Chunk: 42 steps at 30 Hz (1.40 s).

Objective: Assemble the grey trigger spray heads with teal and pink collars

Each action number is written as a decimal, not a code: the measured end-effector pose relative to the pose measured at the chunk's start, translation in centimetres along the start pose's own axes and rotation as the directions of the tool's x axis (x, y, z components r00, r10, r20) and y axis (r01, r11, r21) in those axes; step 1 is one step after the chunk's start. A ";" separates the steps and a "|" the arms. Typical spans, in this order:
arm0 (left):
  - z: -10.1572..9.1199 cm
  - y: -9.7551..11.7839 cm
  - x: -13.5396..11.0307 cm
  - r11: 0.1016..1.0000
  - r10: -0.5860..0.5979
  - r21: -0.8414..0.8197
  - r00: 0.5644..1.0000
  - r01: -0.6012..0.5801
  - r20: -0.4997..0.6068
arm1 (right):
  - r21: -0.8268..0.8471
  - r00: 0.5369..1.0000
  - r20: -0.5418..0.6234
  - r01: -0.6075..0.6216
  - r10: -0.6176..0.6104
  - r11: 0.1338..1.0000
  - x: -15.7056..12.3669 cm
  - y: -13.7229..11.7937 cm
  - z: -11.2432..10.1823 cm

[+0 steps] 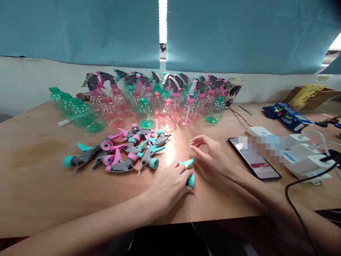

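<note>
My left hand point(172, 181) is closed around a trigger spray head point(191, 180), resting low over the table. Its teal screw collar and teal trigger stick out past my fingers, while the grey body is mostly covered. Just to the right, my right hand point(210, 154) has thumb and fingertips brought together in a pinch; anything between them is too small to make out. Left of my hands lies a pile of loose spray heads point(131, 149), grey with pink or teal parts. Behind the pile stand open-necked bottles, among them a green bottle point(146, 113) and a pink bottle point(167, 115).
Several bottles with spray heads point(174, 83) fitted stand along the wall. Green bottles point(82, 112) lean at the left. On the right are a phone point(254, 158), a power strip point(266, 137) with white chargers point(306, 153), a black cable point(289, 199), a blue packet point(289, 115) and a patterned cup point(234, 90).
</note>
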State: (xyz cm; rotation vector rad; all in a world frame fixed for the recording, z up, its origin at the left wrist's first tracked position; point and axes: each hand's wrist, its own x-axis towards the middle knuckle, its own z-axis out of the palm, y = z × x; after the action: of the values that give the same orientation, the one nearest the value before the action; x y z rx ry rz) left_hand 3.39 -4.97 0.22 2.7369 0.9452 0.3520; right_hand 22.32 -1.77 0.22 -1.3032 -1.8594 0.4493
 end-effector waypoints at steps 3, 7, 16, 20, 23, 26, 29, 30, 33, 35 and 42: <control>-0.3 -1.3 0.6 0.997 -0.060 -0.047 0.998 0.059 -0.014 | 0.009 0.997 0.067 0.023 -0.024 1.000 0.5 0.4 0.1; -0.1 -3.0 1.2 0.961 -0.164 -0.247 0.978 0.128 -0.132 | 0.043 0.995 0.093 0.038 -0.042 0.998 1.2 0.5 0.7; 0.8 -2.9 1.2 0.789 -0.363 -0.586 0.910 0.186 -0.200 | 0.360 0.996 0.083 -0.056 0.028 0.931 0.2 0.7 1.4; 0.6 -3.1 1.2 0.796 -0.355 -0.583 0.908 0.167 -0.225 | 0.494 0.959 0.261 -0.229 0.109 0.839 -0.1 0.6 1.6; 0.7 -3.2 1.1 0.838 -0.304 -0.530 0.917 0.127 -0.260 | 0.593 0.916 0.362 -0.368 0.171 0.717 -0.3 0.6 2.1; 0.7 -3.1 1.0 0.863 -0.257 -0.497 0.926 0.091 -0.278 | 0.641 0.875 0.435 -0.466 0.212 0.610 -0.4 0.3 2.6; 0.7 -3.0 1.1 0.869 -0.253 -0.489 0.921 0.082 -0.295 | 0.624 0.834 0.473 -0.545 0.285 0.560 -0.4 -0.3 2.7; 0.7 -3.0 1.1 0.870 -0.259 -0.486 0.917 0.084 -0.305 | 0.612 0.816 0.486 -0.574 0.314 0.544 -0.4 -0.6 2.8; 0.8 -3.0 1.1 0.885 -0.266 -0.456 0.902 0.089 -0.339 | 0.600 0.763 0.547 -0.644 0.343 0.475 -0.6 -1.1 3.1; 1.0 -3.0 1.1 0.904 -0.245 -0.420 0.897 0.075 -0.367 | 0.619 0.748 0.592 -0.660 0.299 0.426 -0.9 -1.1 3.4; 1.8 -3.1 0.8 0.958 -0.078 -0.280 0.884 -0.061 -0.460 | 0.625 0.690 0.706 -0.713 0.158 0.318 -1.5 -0.2 3.8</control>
State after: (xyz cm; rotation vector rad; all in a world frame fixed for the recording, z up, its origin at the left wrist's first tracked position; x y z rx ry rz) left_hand 2.74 -2.35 -2.24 2.4166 0.9192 1.0975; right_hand 19.46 -2.61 -2.58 -0.9214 -1.1419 2.0131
